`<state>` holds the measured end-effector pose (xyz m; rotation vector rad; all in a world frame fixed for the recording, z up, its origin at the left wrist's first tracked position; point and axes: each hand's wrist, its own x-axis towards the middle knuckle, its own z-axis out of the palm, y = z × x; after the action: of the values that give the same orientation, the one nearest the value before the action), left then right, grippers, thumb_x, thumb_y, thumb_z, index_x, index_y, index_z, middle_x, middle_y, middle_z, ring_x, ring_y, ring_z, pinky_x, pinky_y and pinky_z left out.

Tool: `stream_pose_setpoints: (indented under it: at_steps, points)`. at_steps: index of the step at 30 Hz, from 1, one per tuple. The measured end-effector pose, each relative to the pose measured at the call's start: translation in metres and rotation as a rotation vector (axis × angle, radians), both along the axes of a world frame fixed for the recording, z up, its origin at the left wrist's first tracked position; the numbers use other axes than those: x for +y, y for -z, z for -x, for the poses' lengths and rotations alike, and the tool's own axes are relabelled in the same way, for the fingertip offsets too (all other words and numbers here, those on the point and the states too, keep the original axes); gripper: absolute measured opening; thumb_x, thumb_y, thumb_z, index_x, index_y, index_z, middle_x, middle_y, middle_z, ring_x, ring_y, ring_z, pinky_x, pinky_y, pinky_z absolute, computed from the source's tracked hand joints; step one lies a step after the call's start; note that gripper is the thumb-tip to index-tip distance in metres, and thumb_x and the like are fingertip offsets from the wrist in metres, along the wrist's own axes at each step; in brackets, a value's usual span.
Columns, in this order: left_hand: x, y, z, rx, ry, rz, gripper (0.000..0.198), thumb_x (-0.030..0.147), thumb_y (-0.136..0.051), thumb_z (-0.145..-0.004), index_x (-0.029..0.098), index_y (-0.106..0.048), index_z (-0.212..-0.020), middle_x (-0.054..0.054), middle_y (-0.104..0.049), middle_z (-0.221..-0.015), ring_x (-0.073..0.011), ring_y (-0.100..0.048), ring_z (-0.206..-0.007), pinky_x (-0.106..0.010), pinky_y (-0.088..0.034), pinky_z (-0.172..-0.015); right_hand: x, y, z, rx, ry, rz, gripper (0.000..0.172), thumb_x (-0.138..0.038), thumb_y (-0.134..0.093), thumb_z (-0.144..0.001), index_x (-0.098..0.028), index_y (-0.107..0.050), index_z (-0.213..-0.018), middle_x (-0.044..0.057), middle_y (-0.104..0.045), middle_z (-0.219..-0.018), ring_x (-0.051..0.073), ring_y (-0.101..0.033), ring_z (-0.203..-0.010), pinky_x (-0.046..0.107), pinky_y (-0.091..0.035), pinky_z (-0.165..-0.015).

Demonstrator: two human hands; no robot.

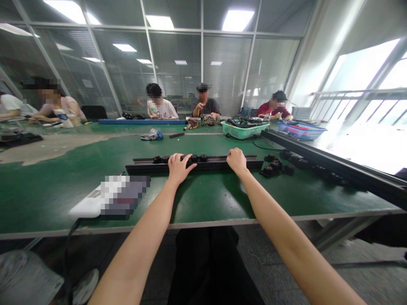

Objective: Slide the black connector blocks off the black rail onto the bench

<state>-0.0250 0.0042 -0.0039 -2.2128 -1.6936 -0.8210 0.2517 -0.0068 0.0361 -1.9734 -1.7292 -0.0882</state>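
1. The black rail (143,166) lies at frame centre on the green counter (222,199), its long axis running left to right.
2. The left hand (180,167) rests flat on it with fingers spread, grasping nothing.
3. The right hand (237,161) curls over the rail further right; whether it grips cannot be told.

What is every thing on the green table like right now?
Long black metal rail: lying flat, under both hands.
Left hand: open, fingers spread on rail.
Right hand: curled over rail.
Small black blocks: seated in rail's slot.
Green plastic basket: full of cables.
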Motion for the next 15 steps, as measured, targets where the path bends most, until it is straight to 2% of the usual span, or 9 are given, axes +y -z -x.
stream_pose_setpoints:
  at_steps: [15]
  points:
    - [-0.0012, -0.0011, -0.0003, -0.010, 0.002, 0.010, 0.057, 0.060, -0.061, -0.103, 0.030, -0.068, -0.151, -0.016, -0.060, -0.147, -0.0363, -0.044, -0.145, -0.053, -0.030, -0.128, 0.0031, 0.0021, -0.0032, 0.015, 0.015, -0.001, 0.038, -0.004, -0.048, -0.095, -0.013, -0.080, -0.114, 0.020, -0.069, -0.130, 0.029, -0.062, -0.125, 0.036, -0.055, -0.098]
